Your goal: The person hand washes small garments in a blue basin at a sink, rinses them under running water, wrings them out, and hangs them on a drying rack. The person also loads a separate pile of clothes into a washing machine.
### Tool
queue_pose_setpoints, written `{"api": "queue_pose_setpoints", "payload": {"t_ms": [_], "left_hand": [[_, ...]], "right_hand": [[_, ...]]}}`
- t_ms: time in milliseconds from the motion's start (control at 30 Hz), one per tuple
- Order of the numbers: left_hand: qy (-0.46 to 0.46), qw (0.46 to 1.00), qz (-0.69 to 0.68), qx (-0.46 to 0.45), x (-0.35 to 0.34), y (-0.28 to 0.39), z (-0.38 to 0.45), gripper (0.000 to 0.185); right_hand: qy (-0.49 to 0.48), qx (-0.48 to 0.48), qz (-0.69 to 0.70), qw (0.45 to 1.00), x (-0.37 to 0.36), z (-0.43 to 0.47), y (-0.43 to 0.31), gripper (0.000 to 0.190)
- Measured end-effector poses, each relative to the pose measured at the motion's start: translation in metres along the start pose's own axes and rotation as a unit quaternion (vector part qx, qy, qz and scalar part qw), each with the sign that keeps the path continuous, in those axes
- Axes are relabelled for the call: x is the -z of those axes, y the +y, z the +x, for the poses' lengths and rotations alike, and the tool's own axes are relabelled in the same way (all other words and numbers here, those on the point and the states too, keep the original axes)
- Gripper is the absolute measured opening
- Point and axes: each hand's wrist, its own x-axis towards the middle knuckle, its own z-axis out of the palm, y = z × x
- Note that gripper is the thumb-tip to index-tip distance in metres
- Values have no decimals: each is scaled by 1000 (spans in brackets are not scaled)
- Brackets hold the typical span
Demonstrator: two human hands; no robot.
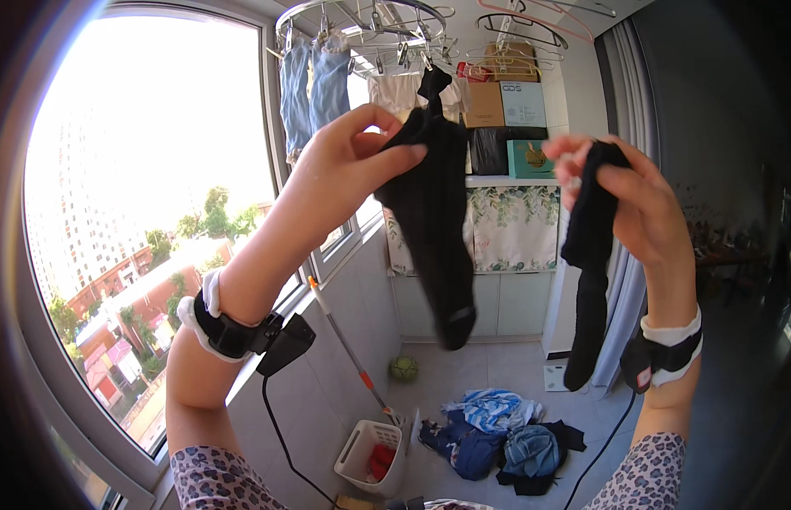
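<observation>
My left hand (pixel 370 153) pinches the upper edge of a long black sock (pixel 437 217) between thumb and fingers. Above that sock, a small knotted black piece hangs from a clip on a round metal drying rack (pixel 363 44); whether the two are joined cannot be told. On the right, my right hand (pixel 631 185) holds a second black sock (pixel 590 274), which drapes over the fingers and dangles down; its fingertips are blurred. Light blue denim garments (pixel 312 92) hang from clips at the rack's left side.
Clothes (pixel 478 440) lie heaped on the tiled floor beside a white plastic basket (pixel 363 456) with a red item. A long-handled tool (pixel 344 338) leans near the window wall. Hangers (pixel 523 29) hang overhead. Boxes (pixel 523 102), a green ball (pixel 404 368) and a curtain (pixel 631 255) stand farther back.
</observation>
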Motion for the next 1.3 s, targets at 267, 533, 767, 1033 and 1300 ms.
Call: {"api": "queue_pose_setpoints", "payload": {"t_ms": [267,533,767,1033,1300], "left_hand": [[73,992,80,-69,-20,-14,72,20],[153,986,-59,31,-16,-37,146,61],[193,978,-55,60,-8,-35,196,50],[138,988,-48,55,7,-56,211,45],[117,987,-89,63,19,-51,222,28]], "right_hand": [[60,-39,26,997,-14,99,81,46],[122,98,101,983,12,162,132,49],[71,112,175,976,25,198,144,43],[38,134,160,977,28,211,163,35],[107,216,-47,969,32,223,170,29]]}}
